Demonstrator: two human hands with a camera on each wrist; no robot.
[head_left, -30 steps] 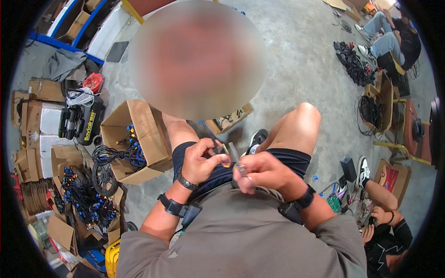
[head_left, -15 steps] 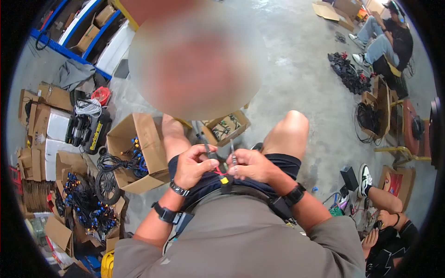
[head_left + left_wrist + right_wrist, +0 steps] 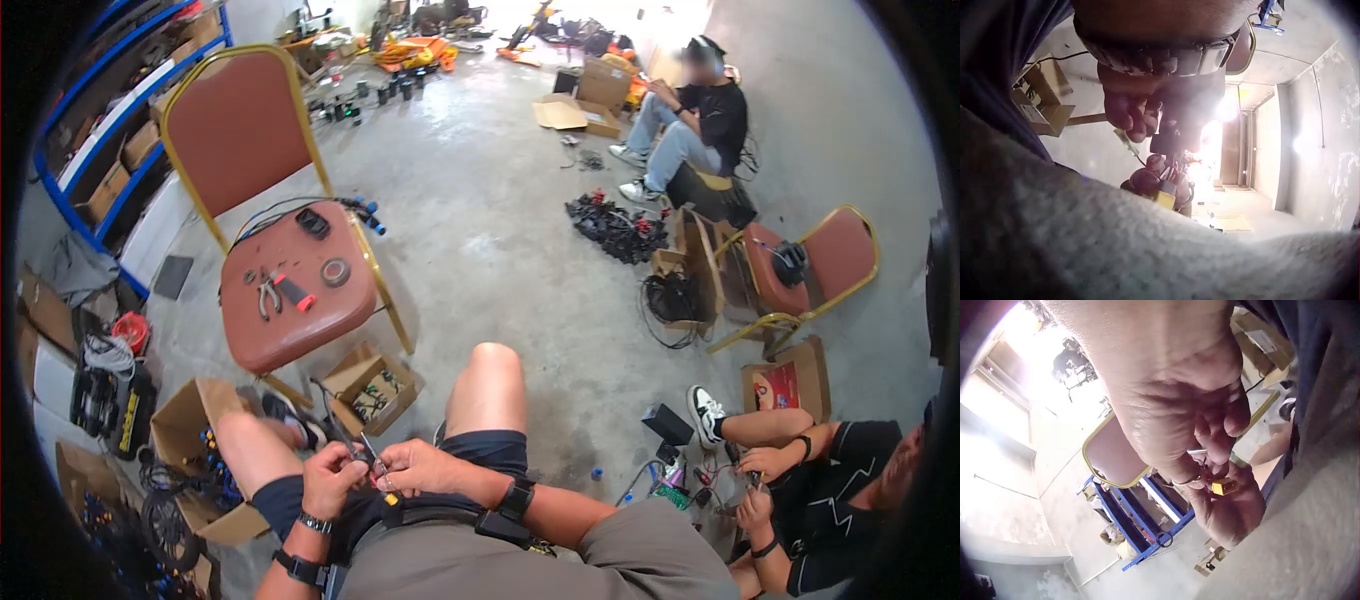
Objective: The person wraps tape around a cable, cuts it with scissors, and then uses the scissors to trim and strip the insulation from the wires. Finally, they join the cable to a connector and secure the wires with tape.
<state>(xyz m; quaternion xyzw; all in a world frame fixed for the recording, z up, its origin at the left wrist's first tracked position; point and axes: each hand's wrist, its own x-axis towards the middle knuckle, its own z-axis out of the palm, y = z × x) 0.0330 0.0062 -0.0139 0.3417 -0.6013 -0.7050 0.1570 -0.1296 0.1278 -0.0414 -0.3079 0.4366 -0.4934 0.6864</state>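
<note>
In the head view my left hand point(image 3: 328, 482) pinches a dark cable point(image 3: 336, 412) over my lap. A yellow connector point(image 3: 391, 498) on short red and dark wires hangs below the fingers. My right hand point(image 3: 420, 466) grips a slim metal tool point(image 3: 370, 446) right beside the cable, the fingertips of both hands close together. The right wrist view shows the tool's silver shaft point(image 3: 1197, 451) between the fingers and the yellow connector point(image 3: 1225, 487) in front of the left palm. From the left wrist, the yellow connector point(image 3: 1164, 199) appears below the left fingers. The tool's exact kind I cannot tell.
Ahead on the left, a red chair point(image 3: 290, 325) carries pliers point(image 3: 268, 297), a red-handled tool point(image 3: 293, 292) and a tape roll point(image 3: 335, 271). An open carton point(image 3: 400, 410) of small parts stands between my feet. Another person point(image 3: 850, 500) sits close on the right.
The head view has tilted up and turned, bringing the chair and far floor into sight. Both hands have drawn together, the tool now right at the cable.
</note>
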